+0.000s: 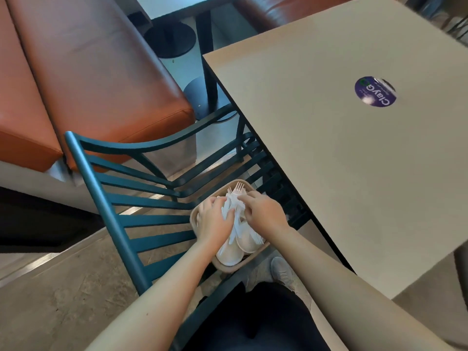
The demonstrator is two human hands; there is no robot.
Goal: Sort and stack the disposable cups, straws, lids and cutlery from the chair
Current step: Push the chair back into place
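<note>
White plastic cutlery (237,192) bundled in tan tray (193,220) on teal chair (101,188) seat; fork tines toward 12 o'clock. Round lids (229,254) at tray's 6 o'clock end. Left hand (212,221), palm down, clasps bundle from 9 o'clock. Right hand (263,211), fingers curled, pinches it from 3 o'clock. Forearms extended. Table (342,153) at 2 o'clock.

Beige table (329,160) fills the right side, dark edge, round purple sticker (375,91) on top with glare across it. Orange padded bench (96,72) at left, seam down its cushion. Second table (164,3) at top, black post on a round black base (171,39). Brown padded seat (291,8) top right. Floor (63,287) mottled grey-brown, paler under the tables
</note>
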